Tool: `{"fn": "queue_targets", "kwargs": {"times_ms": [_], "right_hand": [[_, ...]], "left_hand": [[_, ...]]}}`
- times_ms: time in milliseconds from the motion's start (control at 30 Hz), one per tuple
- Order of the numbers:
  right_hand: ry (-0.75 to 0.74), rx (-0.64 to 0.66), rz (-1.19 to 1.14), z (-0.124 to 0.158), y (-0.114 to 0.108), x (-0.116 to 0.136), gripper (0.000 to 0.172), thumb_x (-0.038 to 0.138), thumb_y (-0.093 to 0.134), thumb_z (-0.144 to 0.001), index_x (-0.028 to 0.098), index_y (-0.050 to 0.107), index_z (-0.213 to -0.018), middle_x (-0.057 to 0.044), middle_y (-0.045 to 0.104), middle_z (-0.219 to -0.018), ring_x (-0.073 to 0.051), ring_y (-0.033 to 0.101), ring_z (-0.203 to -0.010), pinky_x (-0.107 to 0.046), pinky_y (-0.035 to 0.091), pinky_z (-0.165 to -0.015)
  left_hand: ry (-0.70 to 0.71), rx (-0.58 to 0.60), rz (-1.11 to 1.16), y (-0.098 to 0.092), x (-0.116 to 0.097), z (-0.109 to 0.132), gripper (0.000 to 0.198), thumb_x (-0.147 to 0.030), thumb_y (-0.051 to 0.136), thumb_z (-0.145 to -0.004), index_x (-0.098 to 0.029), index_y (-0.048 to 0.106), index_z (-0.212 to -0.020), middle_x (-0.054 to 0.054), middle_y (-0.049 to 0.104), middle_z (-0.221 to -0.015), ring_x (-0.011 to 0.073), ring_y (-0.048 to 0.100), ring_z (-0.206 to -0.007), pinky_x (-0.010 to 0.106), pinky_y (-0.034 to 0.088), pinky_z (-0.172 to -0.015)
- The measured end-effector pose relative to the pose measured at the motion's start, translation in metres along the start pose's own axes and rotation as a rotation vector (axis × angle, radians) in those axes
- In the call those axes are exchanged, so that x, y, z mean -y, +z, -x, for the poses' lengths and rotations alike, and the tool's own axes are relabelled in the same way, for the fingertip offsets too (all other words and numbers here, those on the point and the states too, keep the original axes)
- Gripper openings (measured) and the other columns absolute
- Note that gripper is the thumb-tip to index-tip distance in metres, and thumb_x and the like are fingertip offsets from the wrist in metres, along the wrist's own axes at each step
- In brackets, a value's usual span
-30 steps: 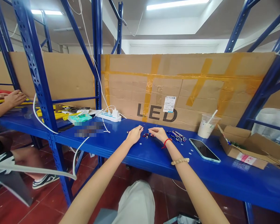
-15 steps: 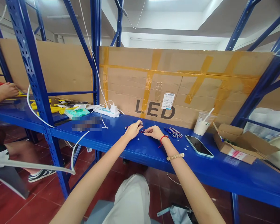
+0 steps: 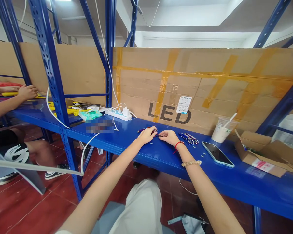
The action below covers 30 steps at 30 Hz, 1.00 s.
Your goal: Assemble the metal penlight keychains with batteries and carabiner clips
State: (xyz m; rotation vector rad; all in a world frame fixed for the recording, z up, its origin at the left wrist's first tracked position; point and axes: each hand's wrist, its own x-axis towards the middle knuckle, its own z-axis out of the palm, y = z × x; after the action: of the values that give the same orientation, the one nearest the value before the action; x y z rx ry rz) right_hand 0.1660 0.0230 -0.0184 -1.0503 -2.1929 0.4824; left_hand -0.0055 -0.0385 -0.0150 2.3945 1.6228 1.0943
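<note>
My left hand [image 3: 147,135] is over the blue shelf top with its fingers closed around a slim dark-blue, pen-like piece [image 3: 141,130], whose end sticks out to the left. Close beside it, my right hand [image 3: 169,137], with a red cord and a beaded bracelet at the wrist, pinches a small dark, slim piece [image 3: 156,135]. The fingers cover most of both pieces, so their exact kind cannot be made out. Just right of my right hand lies a bunch of slim blue-and-silver pen-like pieces [image 3: 188,138].
A phone [image 3: 218,154], a plastic cup with a straw [image 3: 221,130] and an open cardboard box [image 3: 263,154] stand to the right. Leftward are a power strip [image 3: 118,113], cables, a green packet [image 3: 90,115] and a blue post [image 3: 48,65]. Another person's hand [image 3: 28,92] is far left.
The view has turned slightly left, so everything sits further right. My hands stay close together over the shelf, still holding the small pieces. The other person's hand has shifted little.
</note>
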Motion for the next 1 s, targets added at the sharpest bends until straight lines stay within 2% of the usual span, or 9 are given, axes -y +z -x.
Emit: {"fn": "queue_targets", "kwargs": {"times_ms": [300,467,600,733,833,1000], "right_hand": [[-0.045,-0.026,0.062,-0.001,-0.001,-0.008,0.019,0.022,0.067,-0.066,0.016,0.072,-0.083,-0.005,0.071,-0.075,-0.013,0.061,-0.062,-0.025,0.051,-0.061],[0.011,-0.016,-0.045,-0.002,-0.001,-0.009,0.022,0.02,0.059,-0.076,0.016,0.071,-0.093,-0.006,0.071,-0.077,-0.013,0.062,-0.059,-0.025,0.052,-0.063],[-0.026,-0.097,-0.065,-0.002,-0.002,-0.007,0.024,0.02,0.058,-0.078,0.017,0.07,-0.099,-0.006,0.071,-0.079,-0.014,0.064,-0.061,-0.027,0.052,-0.067],[-0.073,-0.153,0.071,-0.002,-0.003,-0.008,0.02,0.025,0.064,-0.074,0.02,0.072,-0.09,-0.006,0.07,-0.087,-0.015,0.063,-0.064,-0.027,0.051,-0.065],[-0.082,-0.117,0.175,-0.003,-0.003,-0.012,0.018,0.026,0.066,-0.071,0.02,0.073,-0.087,-0.006,0.07,-0.084,-0.014,0.062,-0.064,-0.026,0.05,-0.062],[-0.085,-0.041,0.197,-0.004,-0.001,-0.016,0.02,0.027,0.066,-0.07,0.02,0.073,-0.088,-0.005,0.07,-0.082,-0.013,0.06,-0.064,-0.024,0.048,-0.06]], "left_hand": [[-0.01,-0.007,-0.014,-0.001,0.001,-0.002,0.019,-0.031,0.04,-0.087,-0.023,0.053,-0.099,0.002,0.065,-0.086,0.0174,0.062,-0.079,0.026,0.045,-0.067],[-0.009,-0.012,-0.023,0.0,0.002,-0.003,0.02,-0.03,0.04,-0.087,-0.023,0.053,-0.099,0.001,0.065,-0.083,0.0166,0.061,-0.077,0.025,0.045,-0.067],[0.032,-0.009,-0.013,0.001,0.005,-0.004,0.02,-0.03,0.04,-0.087,-0.023,0.055,-0.098,0.001,0.066,-0.089,0.0163,0.062,-0.082,0.025,0.046,-0.071],[0.045,-0.008,-0.017,0.002,0.006,-0.004,0.02,-0.03,0.042,-0.087,-0.023,0.057,-0.098,0.002,0.066,-0.094,0.0168,0.061,-0.087,0.025,0.046,-0.075],[0.041,-0.003,-0.028,0.003,0.007,-0.005,0.021,-0.03,0.042,-0.086,-0.022,0.057,-0.099,0.002,0.066,-0.095,0.0174,0.061,-0.088,0.026,0.047,-0.075],[0.017,0.009,-0.033,0.004,0.007,-0.005,0.022,-0.031,0.043,-0.086,-0.022,0.057,-0.099,0.003,0.067,-0.092,0.0183,0.062,-0.085,0.027,0.047,-0.073]]}}
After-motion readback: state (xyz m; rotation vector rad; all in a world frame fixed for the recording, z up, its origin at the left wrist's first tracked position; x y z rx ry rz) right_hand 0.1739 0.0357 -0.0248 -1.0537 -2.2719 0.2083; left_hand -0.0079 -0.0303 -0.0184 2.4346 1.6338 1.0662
